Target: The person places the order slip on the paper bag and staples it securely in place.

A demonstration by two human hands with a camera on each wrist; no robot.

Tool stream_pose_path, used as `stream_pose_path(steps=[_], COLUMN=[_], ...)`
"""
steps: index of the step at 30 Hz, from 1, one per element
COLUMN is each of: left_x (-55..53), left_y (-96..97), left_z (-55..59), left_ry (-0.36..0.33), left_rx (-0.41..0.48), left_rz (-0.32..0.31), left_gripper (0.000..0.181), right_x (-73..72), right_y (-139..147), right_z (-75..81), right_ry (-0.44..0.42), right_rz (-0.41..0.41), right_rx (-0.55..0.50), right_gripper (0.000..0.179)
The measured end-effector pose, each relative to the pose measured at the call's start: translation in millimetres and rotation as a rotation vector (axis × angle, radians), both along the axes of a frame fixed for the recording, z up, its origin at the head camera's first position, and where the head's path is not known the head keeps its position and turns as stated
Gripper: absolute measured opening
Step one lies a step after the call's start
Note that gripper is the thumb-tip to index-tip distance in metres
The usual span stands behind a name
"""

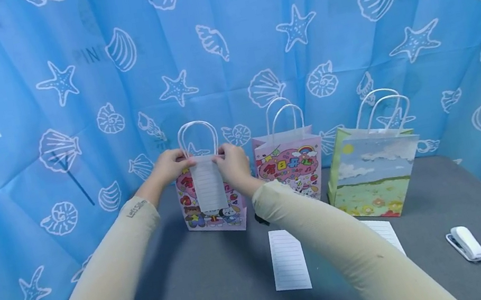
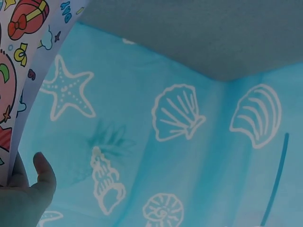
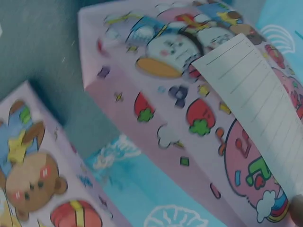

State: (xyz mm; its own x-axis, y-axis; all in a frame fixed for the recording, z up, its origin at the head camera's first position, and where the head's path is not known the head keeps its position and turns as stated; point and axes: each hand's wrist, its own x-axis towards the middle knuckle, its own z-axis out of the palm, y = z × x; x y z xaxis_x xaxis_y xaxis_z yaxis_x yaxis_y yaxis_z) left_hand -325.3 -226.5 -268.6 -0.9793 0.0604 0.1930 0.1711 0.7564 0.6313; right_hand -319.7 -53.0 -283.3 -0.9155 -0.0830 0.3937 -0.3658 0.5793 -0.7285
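Note:
At the left of the head view, a pink cartoon-printed paper gift bag (image 1: pixel 195 222) stands upright with its white handles raised. A lined white paper slip (image 1: pixel 209 185) hangs down over its front. My left hand (image 1: pixel 171 165) pinches the slip's upper left corner at the bag's top edge. On the other side, my right hand (image 1: pixel 235 168) pinches the upper right corner. The right wrist view has the slip (image 3: pixel 251 90) lying along the bag's printed front (image 3: pixel 189 99), with a fingertip at its end. In the left wrist view, part of the left hand (image 2: pixel 28 196) touches the bag's edge.
A second pink gift bag (image 1: pixel 270 155) and a green-and-blue landscape bag (image 1: pixel 370 175) stand to the right. Lined slips (image 1: pixel 289 262) lie on the dark grey table (image 1: pixel 208 295), one partly behind the right sleeve. A white stapler (image 1: pixel 467 243) rests at far right. A blue seashell curtain (image 1: pixel 216 9) hangs behind.

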Motion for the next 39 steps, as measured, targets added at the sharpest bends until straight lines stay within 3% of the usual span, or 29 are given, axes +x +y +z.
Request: stream_pose_path(steps=[7,14,26,35,39], left_x=[2.1,6.2,8.2,6.4,6.4], left_y=[-1.6,-2.4,0.5,-4.4,-3.0], left_z=[1.1,5.6,3.6,-1.6,-3.2], left_ry=[0.008,0.008,0.027,0.01,0.015], left_rx=[-0.022,-0.089,-0.148,-0.069,-0.063], left_rz=[0.019,0.045,0.104,0.021,0.025], left_gripper=[0.027,0.027,0.027,0.028,0.028], right_x=[0.3,-4.5,-7.8,-7.2,-7.1], right_y=[-4.2,-5.1,-4.0,-4.5,-3.8], right_z=[-0.6,1.0,0.1,0.5,0.2], right_ry=[-0.091,-0.174,-0.192,-0.211,-0.214], right_rz=[-0.009,0.046,0.054,0.028,0.028], right_rx=[-0.084,-0.203,-0.209,-0.22,-0.228], right_gripper=[0.022,0.026,0.022,0.017,0.018])
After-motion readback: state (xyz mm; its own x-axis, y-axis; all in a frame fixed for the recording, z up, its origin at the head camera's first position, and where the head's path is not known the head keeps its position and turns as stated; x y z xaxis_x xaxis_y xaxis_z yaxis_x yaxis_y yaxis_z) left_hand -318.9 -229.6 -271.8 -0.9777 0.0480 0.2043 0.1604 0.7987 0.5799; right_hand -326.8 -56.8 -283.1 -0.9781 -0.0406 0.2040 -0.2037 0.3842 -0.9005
